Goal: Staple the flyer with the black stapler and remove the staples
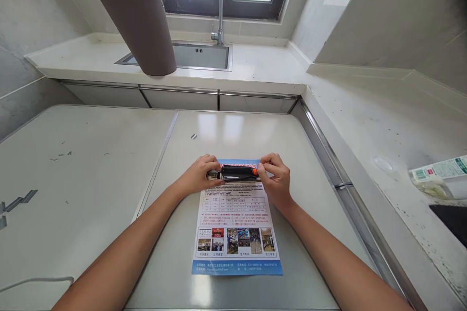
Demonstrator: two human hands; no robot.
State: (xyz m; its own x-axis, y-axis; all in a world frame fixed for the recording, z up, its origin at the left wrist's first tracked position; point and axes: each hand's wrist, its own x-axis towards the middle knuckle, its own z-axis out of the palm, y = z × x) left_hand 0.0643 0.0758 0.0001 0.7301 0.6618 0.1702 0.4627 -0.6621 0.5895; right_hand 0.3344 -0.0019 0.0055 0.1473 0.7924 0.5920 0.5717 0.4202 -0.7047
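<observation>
A printed flyer point(236, 226) with red text, a table and small photos lies flat on a white surface, its blue strip toward me. Across its far end lies a black tool with an orange part point(237, 173), lengthwise from left to right. My left hand point(200, 175) is closed on the tool's left, metal end. My right hand point(276, 177) pinches its right end with fingers pressed together. Both forearms reach in from the bottom of the view.
Beyond the white surface runs a counter with a steel sink point(197, 55) and tap point(218, 0) under a window. A brown bin point(140, 24) stands at the sink's left. A plastic packet point(440, 177) lies on the right counter. Two small bits point(193, 136) lie ahead.
</observation>
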